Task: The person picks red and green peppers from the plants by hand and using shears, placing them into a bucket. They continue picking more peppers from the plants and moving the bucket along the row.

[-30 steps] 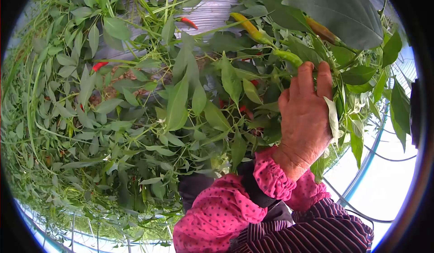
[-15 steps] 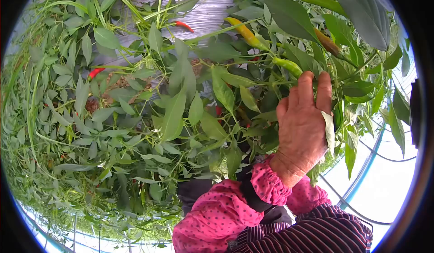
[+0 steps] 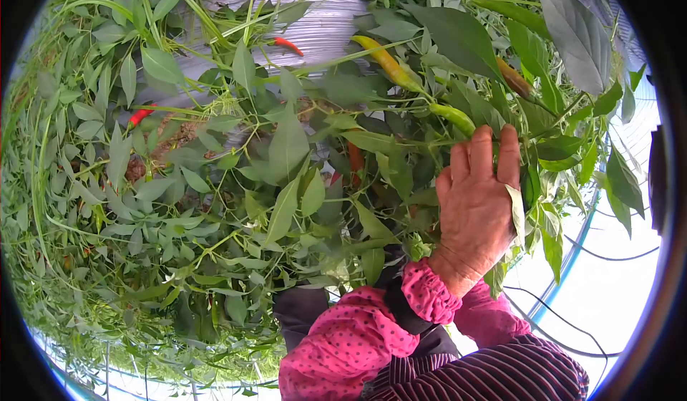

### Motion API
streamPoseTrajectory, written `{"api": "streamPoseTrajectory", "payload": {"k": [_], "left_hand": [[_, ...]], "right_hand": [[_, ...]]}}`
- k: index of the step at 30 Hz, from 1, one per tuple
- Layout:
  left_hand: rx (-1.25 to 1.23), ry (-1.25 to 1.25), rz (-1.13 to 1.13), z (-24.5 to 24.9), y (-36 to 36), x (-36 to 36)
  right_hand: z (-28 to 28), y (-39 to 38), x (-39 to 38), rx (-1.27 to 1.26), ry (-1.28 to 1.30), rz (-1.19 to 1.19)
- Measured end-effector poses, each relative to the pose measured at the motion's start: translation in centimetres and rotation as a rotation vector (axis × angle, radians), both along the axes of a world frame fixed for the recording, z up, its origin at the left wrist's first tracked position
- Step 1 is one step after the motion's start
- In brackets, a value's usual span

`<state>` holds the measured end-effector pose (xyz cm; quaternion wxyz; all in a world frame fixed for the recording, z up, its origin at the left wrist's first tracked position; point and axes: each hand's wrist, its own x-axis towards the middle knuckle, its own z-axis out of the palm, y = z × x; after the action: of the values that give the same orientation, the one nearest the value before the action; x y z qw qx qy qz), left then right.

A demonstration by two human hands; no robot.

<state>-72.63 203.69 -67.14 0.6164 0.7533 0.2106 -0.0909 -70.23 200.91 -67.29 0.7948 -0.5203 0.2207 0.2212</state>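
My left hand (image 3: 476, 211) lies back-up against a chili plant, fingers stretched out and slightly apart. Its fingertips meet the lower end of a green chili (image 3: 454, 119). A pale curled leaf (image 3: 516, 213) covers the thumb side. Just above hangs a yellow-orange chili (image 3: 392, 66), and a brownish-orange chili (image 3: 513, 79) sits among leaves to the right. My right hand is hidden; only its pink dotted sleeve (image 3: 494, 320) shows behind the left wrist.
Dense chili foliage (image 3: 179, 258) fills the left and middle. Red chilies (image 3: 142, 114) show among the leaves, with more on the silvery ground sheet (image 3: 329, 21). A dark cable (image 3: 615, 259) and a blue pipe (image 3: 565, 272) run along the right.
The view has shifted slightly and leaves have moved. An orange-red chili now shows more plainly left of my left hand. That hand stays in nearly the same place.
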Motion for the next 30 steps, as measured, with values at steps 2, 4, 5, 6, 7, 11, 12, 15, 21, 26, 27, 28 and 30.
{"api": "streamPoseTrajectory", "payload": {"k": [2,4,5,6,7,11,12,15,21,26,27,28,30], "left_hand": [[0.019,0.007,0.008,-0.4,-0.3,0.4],[0.016,-0.011,0.060,-0.9,0.3,1.1],[0.014,-0.018,0.082,-1.2,0.6,1.6],[0.020,-0.064,0.096,0.5,1.1,0.9],[0.009,-0.062,0.104,0.8,1.3,1.4],[0.064,-0.121,0.126,1.2,0.7,2.3],[0.110,-0.159,0.107,1.4,0.8,2.3],[0.112,-0.176,0.093,1.6,0.7,2.2],[0.068,-0.171,0.091,0.7,0.4,2.6],[0.067,-0.143,-0.061,1.2,1.6,2.5],[0.067,-0.140,-0.056,1.2,1.6,2.6],[0.067,-0.137,-0.052,1.3,1.6,2.7],[0.085,-0.135,-0.015,1.0,1.2,3.0]], "right_hand": [[-0.3,0.3,0.7,0.022,-0.006,0.001],[-0.5,0.5,1.1,0.045,-0.012,-0.006],[-0.4,0.4,1.2,0.056,-0.013,-0.013],[0.5,0.7,0.3,0.057,-0.033,-0.017],[0.5,0.7,0.4,0.070,-0.037,-0.019],[0.4,0.4,0.0,0.122,-0.057,-0.025],[0.3,0.2,-0.1,0.132,-0.066,-0.023],[-0.6,-0.9,-0.6,0.109,-0.230,0.049],[0.4,0.9,-0.6,-0.098,-0.168,-0.032],[0.4,1.6,-0.7,-0.176,-0.218,-0.008],[0.1,1.4,-0.8,-0.162,-0.252,-0.010],[-0.5,1.0,-0.2,-0.171,-0.310,0.081],[-0.7,0.5,0.0,-0.167,-0.293,0.111]]}}
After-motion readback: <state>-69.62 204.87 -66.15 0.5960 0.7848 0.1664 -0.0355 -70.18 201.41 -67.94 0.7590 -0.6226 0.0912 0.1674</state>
